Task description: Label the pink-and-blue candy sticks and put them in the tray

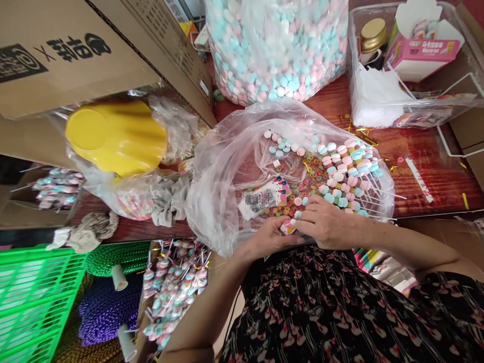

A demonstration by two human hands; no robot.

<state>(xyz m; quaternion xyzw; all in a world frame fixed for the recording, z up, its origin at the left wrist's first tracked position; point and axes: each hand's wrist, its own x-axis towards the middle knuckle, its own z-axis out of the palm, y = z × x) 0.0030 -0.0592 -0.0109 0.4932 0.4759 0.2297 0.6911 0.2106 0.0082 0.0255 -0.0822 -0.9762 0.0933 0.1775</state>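
My left hand (270,236) is closed on a small pink and white candy (288,226) with a yellow-orange patch, close to my body at the table edge. My right hand (322,222) meets it from the right, fingers pinched together; what they grip is mostly hidden. By its fingertips lie pastel round candies. Skewers of stacked pink, white and blue candies (346,169) are piled just beyond my right hand, white sticks pointing right. Small ring-shaped candies (291,204) and a printed white packet (264,197) lie on the clear plastic bag (215,186) before me.
A big bag of pastel candies (280,55) stands behind. At the back right is a clear plastic bin (410,113) holding a pink box. A yellow bowl (117,136) lies upturned at left by a cardboard box (75,55). Below are wrapped skewers (177,287) and a green crate (34,302).
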